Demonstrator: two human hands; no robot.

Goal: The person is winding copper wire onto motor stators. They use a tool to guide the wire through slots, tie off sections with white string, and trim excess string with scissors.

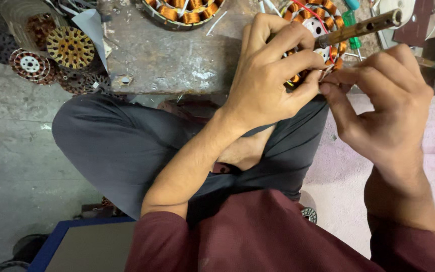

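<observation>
My left hand rests over a round motor stator wound with copper coils, at the front edge of a worn low workbench. Its thumb and forefinger pinch something small at the stator's rim; a red wire loops across the coils. My right hand meets it from the right, fingertips pinched on the same spot, and a brown wooden tool handle sticks out above it. What the fingertips grip is hidden.
A second copper-wound stator lies at the bench's far edge. Several bare stator cores are piled on the floor at left. A green screwdriver lies by the stator. My crossed legs in grey trousers fill the middle; a blue-edged board sits lower left.
</observation>
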